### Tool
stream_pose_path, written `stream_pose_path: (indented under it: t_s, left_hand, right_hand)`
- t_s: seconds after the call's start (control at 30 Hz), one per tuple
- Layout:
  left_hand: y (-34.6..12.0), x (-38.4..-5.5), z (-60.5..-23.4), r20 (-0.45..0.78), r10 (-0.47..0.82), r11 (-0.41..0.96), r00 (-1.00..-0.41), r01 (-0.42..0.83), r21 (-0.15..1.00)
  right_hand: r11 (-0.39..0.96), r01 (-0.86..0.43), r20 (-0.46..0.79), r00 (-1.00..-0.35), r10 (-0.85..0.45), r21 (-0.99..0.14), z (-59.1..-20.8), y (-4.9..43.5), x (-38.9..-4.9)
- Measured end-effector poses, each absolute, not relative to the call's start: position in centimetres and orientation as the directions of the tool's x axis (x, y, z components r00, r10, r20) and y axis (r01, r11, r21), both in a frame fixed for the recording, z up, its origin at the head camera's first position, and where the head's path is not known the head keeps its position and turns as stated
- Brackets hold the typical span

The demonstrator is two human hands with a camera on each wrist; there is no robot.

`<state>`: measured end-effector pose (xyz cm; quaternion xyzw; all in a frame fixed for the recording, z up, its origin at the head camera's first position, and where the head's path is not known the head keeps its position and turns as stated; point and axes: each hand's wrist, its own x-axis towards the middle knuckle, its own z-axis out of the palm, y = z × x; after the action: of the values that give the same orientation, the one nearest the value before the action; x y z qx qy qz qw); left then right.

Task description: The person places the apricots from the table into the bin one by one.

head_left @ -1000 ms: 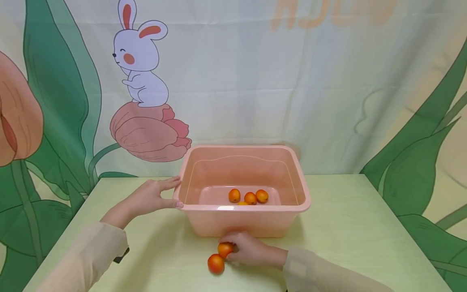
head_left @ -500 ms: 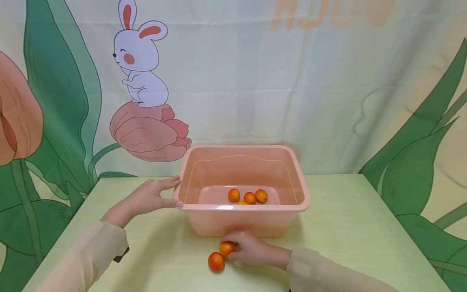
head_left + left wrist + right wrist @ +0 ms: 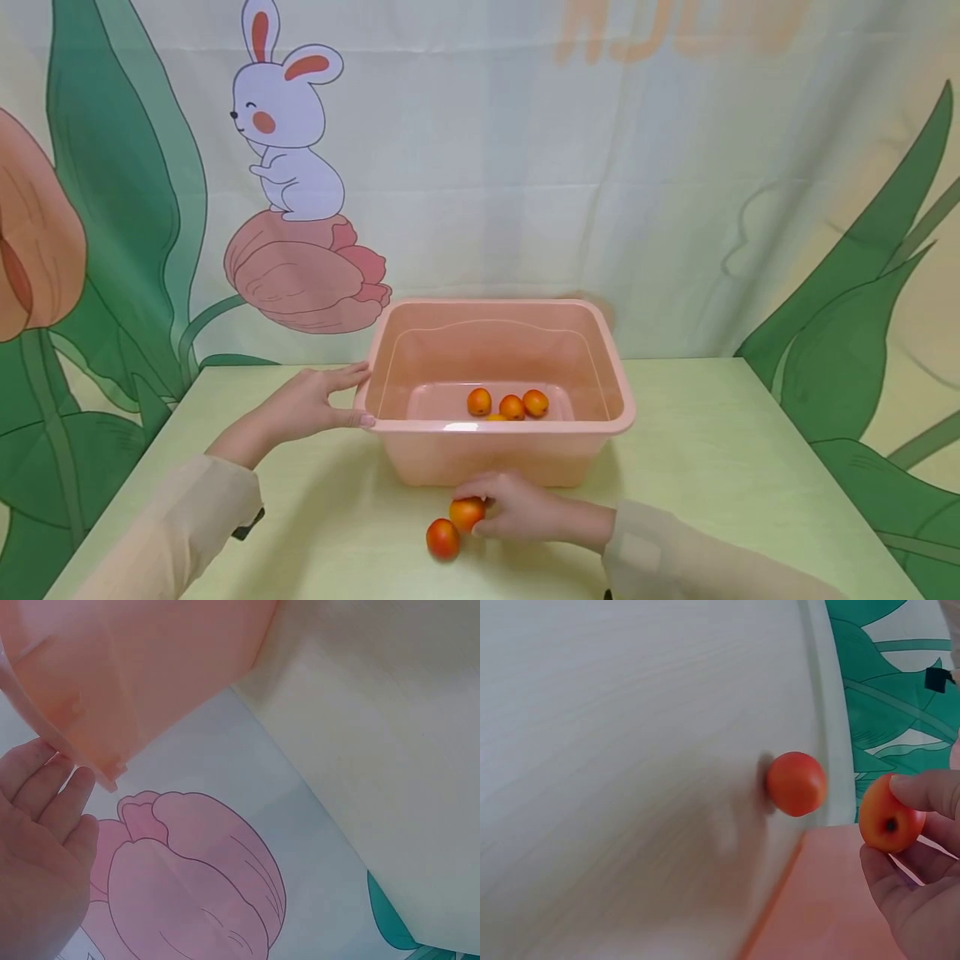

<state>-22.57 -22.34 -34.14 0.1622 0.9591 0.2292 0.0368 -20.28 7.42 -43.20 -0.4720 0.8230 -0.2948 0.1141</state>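
My right hand (image 3: 517, 506) pinches a small orange-red fruit (image 3: 890, 816) between thumb and fingers, just in front of the pink tub (image 3: 495, 457). The fruit's dark stem spot faces the right wrist camera. A second orange-red fruit (image 3: 443, 539) rests on the table, close to the held one on its left. Inside the tub, several like fruits (image 3: 479, 402) lie on the bottom, one of them mostly hidden behind the front rim. My left hand (image 3: 303, 406) touches the tub's left rim with fairly straight fingers, thumb at the front corner. From the left wrist, fingertips (image 3: 81, 778) show at the rim.
The pale green table (image 3: 712, 467) extends to both sides of the tub. Behind it hangs a cloth backdrop (image 3: 480, 167) printed with a rabbit, tulips and leaves. The tub stands near the table's back edge.
My right hand has shifted slightly right with the pinched fruit, which shows a little more now. The left hand stays at the tub's rim, and the other fruits lie as before.
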Motion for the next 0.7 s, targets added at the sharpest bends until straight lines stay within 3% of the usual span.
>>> stream_pose_path:
  t_s: [0.37, 0.7]
  left_hand:
    - [-22.4, -22.6, -34.2, 0.004, 0.333, 0.844, -0.943, 0.3, 0.445]
    - [-22.4, -22.5, -34.1, 0.002, 0.331, 0.843, -0.944, 0.297, 0.448]
  right_hand:
    - [0.329, -0.702, 0.052, -0.463, -0.885, -0.632, -39.6, 7.5, -19.6]
    - [0.283, -0.787, 0.072, -0.382, -0.921, -0.548, -36.6, 7.5, -19.7]
